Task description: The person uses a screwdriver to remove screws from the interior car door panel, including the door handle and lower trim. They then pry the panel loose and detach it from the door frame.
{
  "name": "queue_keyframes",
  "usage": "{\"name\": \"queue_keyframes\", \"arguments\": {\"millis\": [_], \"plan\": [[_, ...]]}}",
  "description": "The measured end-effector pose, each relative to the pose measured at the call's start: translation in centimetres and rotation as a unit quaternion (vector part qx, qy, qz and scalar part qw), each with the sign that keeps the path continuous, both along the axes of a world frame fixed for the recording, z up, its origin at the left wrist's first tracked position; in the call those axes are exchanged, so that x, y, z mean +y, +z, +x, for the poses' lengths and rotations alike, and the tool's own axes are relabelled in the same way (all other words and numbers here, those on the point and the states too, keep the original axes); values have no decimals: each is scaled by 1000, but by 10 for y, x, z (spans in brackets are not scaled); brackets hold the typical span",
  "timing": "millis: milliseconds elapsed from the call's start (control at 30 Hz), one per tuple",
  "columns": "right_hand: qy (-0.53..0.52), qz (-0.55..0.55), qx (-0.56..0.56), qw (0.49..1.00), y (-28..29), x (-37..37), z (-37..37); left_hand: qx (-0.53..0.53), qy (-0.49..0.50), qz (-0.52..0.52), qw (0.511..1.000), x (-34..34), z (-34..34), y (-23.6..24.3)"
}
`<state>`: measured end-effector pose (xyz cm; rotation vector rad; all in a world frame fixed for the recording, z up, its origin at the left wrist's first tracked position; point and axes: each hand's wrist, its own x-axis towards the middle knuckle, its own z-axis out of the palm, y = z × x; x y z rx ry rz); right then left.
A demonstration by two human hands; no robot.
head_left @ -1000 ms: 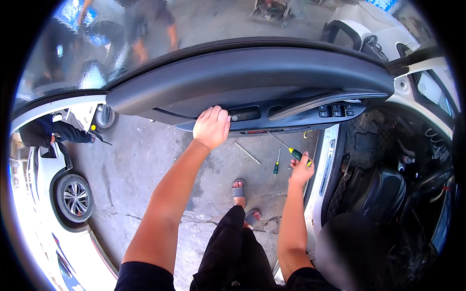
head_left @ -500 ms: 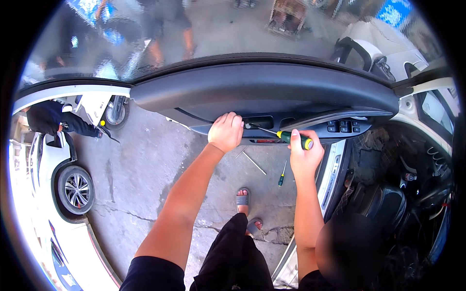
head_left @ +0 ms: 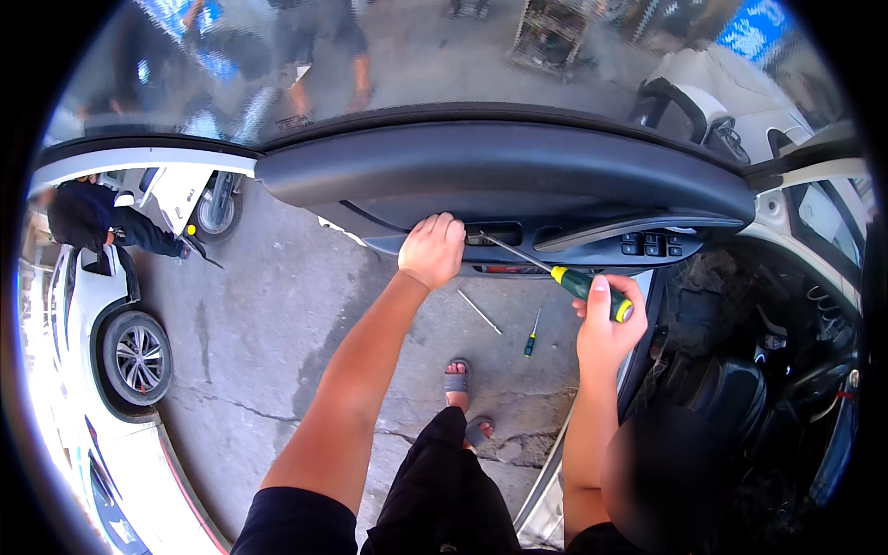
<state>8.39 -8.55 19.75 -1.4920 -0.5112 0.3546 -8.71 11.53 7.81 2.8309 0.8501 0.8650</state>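
A dark car door panel point(head_left: 499, 153) stretches across in front of me. My left hand point(head_left: 432, 252) is closed, its fingers curled over the panel's armrest just left of a small rectangular recess point(head_left: 499, 228). In my right hand point(head_left: 609, 316), lower and to the right, is a screwdriver point(head_left: 583, 282) with a green and yellow handle. Its long metal shaft slants up to the left, and the tip is inside the recess near my left fingers. What the tip touches there is too small to tell. The door's pull handle point(head_left: 610, 228) passes above the shaft.
Window switches point(head_left: 652, 245) sit at the panel's right end. On the concrete floor lie a smaller green screwdriver point(head_left: 531, 335) and a thin metal rod point(head_left: 479, 312). A white car point(head_left: 139, 444) stands at left; a person point(head_left: 111, 222) is beyond it. The car's interior point(head_left: 731, 370) opens at right.
My right hand has moved right and toward me, drawing the screwdriver handle with it, so the shaft slants more and more of it shows. My left hand stays on the armrest.
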Motion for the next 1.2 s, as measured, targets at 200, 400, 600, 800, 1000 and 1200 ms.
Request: {"name": "queue_keyframes", "arguments": {"millis": [200, 400, 600, 800, 1000, 1200], "plan": [[-3, 26, -21, 999, 31, -44, 1, 1, 4, 18, 1000, 3, 1, -1], [-3, 36, 43, 998, 10, -80, 4, 6, 6, 48, 999, 4, 2, -2], [-34, -33, 156, 987, -67, -75, 21, 50, 26, 42, 997, -1, 1, 2], [-110, -45, 268, 956, -199, -24, 50, 50, 24, 46, 997, 2, 1, 0], [-237, -72, 266, 932, -258, -35, 46, 55, 20, 52, 997, 2, 6, 2], [-158, 41, 218, 962, -151, -67, 3, 54, 28, 42, 997, 3, -2, 0]]}}
